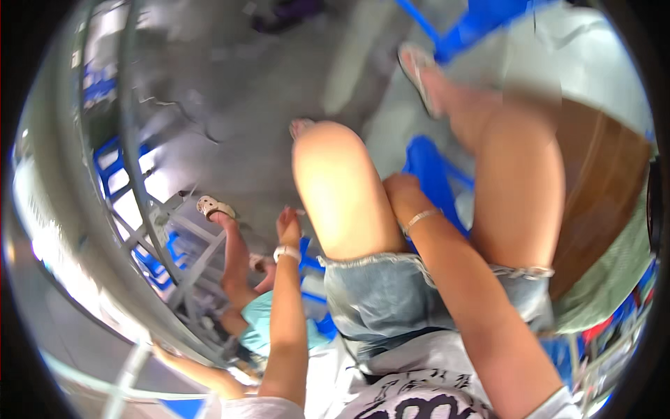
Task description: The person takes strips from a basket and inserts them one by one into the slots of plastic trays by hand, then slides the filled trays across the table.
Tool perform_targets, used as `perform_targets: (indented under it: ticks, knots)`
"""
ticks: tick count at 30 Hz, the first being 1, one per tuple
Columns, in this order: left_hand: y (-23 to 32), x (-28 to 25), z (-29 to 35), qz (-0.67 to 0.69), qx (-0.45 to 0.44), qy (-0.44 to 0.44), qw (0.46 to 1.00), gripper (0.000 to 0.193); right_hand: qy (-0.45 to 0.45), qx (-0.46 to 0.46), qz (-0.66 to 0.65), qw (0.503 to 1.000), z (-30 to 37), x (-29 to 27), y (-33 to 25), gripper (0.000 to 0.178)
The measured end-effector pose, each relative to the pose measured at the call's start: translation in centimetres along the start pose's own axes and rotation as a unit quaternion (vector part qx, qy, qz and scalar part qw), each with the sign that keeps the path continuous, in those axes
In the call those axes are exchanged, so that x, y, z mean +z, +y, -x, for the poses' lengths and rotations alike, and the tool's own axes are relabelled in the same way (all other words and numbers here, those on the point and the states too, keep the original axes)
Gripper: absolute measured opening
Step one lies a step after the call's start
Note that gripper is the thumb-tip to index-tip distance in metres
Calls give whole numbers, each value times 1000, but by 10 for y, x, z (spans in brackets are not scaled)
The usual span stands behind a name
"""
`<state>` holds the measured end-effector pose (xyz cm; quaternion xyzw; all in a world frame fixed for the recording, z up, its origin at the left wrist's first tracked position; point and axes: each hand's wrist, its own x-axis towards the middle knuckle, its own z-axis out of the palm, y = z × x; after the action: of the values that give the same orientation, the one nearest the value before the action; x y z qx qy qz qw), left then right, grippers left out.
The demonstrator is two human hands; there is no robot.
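My left hand [288, 227], a white band at its wrist, hangs low beside my left thigh. Its fingers look loosely bent but are blurred, so I cannot tell whether it holds anything. Between my bare thighs is my right hand [403, 187], with a pale bracelet. It looks closed, with its fingertips hidden against the inner side of my left thigh. Right beside it stands a blue plastic piece [426, 164], seemingly part of a stool. Whether the hand grips that piece does not show.
Metal bars [129, 140] curve along the left, with blue stools [115, 167] beyond. Close on my left another person in a turquoise garment [259, 321] sits low, a pale clog [215, 208] on one foot. A brown panel [604, 188] is at right; more blue plastic [481, 24] lies ahead.
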<state>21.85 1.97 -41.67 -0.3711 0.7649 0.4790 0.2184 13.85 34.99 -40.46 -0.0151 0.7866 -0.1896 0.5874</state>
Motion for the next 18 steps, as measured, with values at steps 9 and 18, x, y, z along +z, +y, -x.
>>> perform_targets:
  ticks: [9, 18]
  knots:
    - [150, 63, 197, 79, 346, 200, 913, 19, 185, -205, -58, 959, 94, -21, 39, 24]
    - [210, 29, 350, -49, 540, 92, 835, 6, 150, -431, -61, 888, -35, 67, 24, 29]
